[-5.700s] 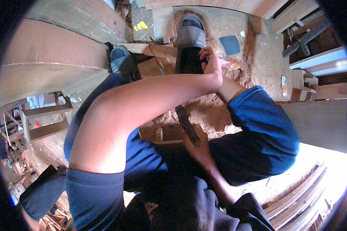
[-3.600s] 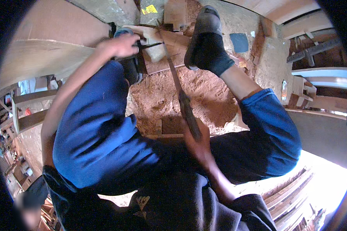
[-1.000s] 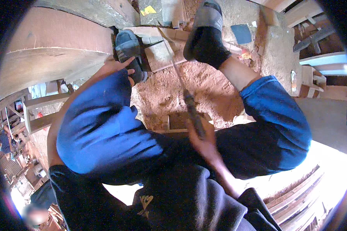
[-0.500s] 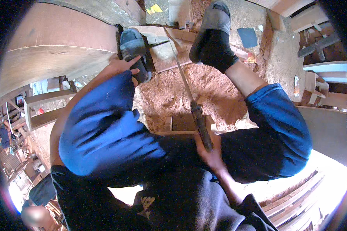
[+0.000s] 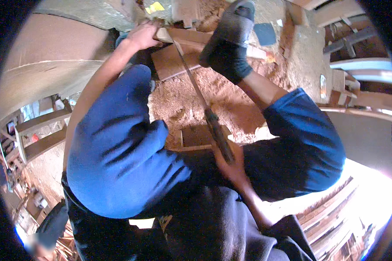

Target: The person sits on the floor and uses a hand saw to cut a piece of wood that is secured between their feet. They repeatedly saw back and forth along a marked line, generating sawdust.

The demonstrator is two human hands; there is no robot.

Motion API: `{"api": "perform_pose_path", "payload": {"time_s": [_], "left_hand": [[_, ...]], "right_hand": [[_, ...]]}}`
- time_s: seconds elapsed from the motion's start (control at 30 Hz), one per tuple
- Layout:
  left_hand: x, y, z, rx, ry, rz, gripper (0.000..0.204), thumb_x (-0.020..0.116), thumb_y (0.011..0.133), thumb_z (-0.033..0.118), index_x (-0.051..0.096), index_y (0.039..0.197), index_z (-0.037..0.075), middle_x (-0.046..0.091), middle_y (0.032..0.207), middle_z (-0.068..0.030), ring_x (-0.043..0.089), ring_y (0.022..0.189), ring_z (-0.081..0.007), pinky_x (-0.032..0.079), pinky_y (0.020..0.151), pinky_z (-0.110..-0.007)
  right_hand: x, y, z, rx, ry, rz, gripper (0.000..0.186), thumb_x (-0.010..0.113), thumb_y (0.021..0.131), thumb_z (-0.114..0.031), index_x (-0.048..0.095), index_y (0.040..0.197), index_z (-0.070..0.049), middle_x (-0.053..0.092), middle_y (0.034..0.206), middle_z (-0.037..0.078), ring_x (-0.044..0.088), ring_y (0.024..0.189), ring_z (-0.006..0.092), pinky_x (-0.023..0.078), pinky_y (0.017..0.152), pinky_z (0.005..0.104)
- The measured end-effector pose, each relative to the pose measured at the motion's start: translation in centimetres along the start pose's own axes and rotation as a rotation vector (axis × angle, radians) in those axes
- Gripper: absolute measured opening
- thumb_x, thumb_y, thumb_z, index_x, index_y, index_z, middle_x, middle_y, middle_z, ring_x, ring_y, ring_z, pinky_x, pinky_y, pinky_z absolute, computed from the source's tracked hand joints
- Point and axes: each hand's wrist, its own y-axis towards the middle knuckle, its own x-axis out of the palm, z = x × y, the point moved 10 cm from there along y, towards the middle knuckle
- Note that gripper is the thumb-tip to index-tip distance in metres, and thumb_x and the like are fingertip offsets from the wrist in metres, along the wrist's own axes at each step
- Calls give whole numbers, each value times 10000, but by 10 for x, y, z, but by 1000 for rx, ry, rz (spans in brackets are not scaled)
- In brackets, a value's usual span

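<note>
My right hand (image 5: 231,164) is wrapped round the dark handle of a long slender tool (image 5: 191,77) with a thin metal blade. The blade slants away to the far left, its tip end meeting a pale wooden piece (image 5: 163,35). My left hand (image 5: 143,35) is closed at that piece's left end, my arm reaching past the left knee. Below the blade's far part lies a flat brown board (image 5: 172,61). My right foot, in a grey slide (image 5: 236,26) and black sock, rests right of the blade. My left foot is mostly hidden behind the arm and knee.
Reddish sawdust (image 5: 191,102) covers the floor between my legs, with a small wooden block (image 5: 196,135) nearer me. A large wooden panel (image 5: 61,48) stands at the left. Stacked timber (image 5: 326,222) lies at the lower right. A person (image 5: 48,230) is at the lower left.
My left hand has moved forward from beside the left slipper to the pale wooden piece at the blade's tip end. The tool and right hand appear slightly farther left in view.
</note>
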Motion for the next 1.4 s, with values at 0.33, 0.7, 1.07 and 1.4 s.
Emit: {"api": "perform_pose_path", "payload": {"time_s": [0.33,0.7,1.07,1.4], "left_hand": [[31,21,-39,83,-216,-50,351,687,817,323,650,947,0,662,919,-236,632,919,-408,502,785,-471],[49,26,-49,43,-268,-196,581,651,830,540,645,989,-19,648,958,-256,605,959,-430,483,820,-470],[58,40,-34,80,-191,-114,510,573,899,479,592,955,-28,632,925,-276,598,949,-451,486,819,-504],[52,31,-41,84,-114,-93,508,550,908,477,602,982,-23,644,996,-244,608,983,-413,489,844,-482]], "right_hand": [[0,8,-27,-108,127,9,173,613,893,-161,564,812,-16,460,595,35,454,583,109,394,545,309],[-3,27,-49,-37,94,-63,173,611,910,-157,573,811,-20,489,600,36,448,580,88,387,520,304],[-2,40,-46,-94,73,35,164,592,911,-167,602,887,-5,539,661,69,464,606,109,410,560,306],[8,48,-47,-236,-39,35,146,595,906,-154,597,869,-13,507,624,66,455,579,120,399,543,322]]}}
